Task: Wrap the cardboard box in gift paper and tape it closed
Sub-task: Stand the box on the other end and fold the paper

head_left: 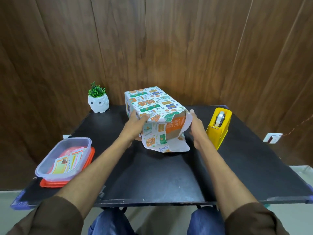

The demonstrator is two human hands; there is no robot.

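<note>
The box (174, 128) sits mid-tabletop (152, 175), lying down with its long axis running away from you toward the wall and the far end swung a bit left. The gift paper (150, 102) already covers the top and sides. The near end faces you and isn't closed, so bare cardboard with orange print shows between loose flaps.

Your left hand (135, 126) grips the near-left corner, thumb on top and fingers wrapped round the side. Your right hand (194, 129) lies against the white flap on the right of that open end. Its fingers look pretty straight, not clamped on anything.

The yellow tape dispenser (218, 128) is just right of your right hand, nothing in between. There's an owl plant pot (98, 102) at the far left corner. A clear tub (64, 158) of paper tags sits on an orange lid (50, 183) at near left, well away from the box.
</note>
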